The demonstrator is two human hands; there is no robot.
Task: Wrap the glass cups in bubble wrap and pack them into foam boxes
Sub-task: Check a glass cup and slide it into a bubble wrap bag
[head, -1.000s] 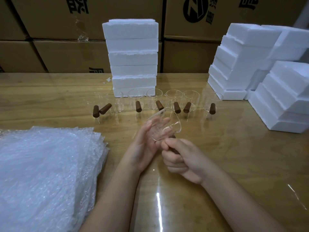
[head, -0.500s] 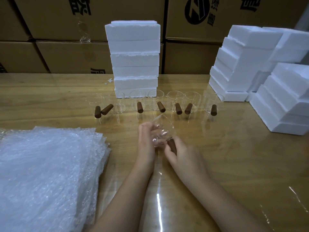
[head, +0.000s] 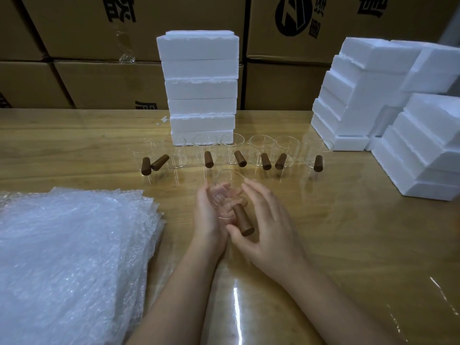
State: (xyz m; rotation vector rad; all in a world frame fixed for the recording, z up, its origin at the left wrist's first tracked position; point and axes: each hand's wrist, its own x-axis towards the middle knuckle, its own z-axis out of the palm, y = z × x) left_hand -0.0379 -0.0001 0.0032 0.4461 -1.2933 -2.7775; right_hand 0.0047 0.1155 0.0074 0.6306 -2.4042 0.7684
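A clear glass cup [head: 225,192] with a brown wooden handle [head: 243,222] is held just above the table, in front of me. My left hand [head: 207,215] cups its left side, fingers curled round the glass. On the right side rests my right hand [head: 267,220], fingers straight, its thumb under the handle. Behind them stands a row of several more glass cups [head: 258,150] with brown handles. A thick stack of bubble wrap sheets [head: 74,257] lies at the left. A tall stack of white foam boxes [head: 201,88] stands behind the row.
More foam boxes are piled at the right, one heap at the back [head: 368,95] and one nearer [head: 423,150]. Cardboard cartons [head: 99,33] form a wall behind the glossy wooden table [head: 348,232].
The cup was tilted up between my hands; it has come down and turned so the handle points toward me. My right hand let go of the handle and its fingers spread.
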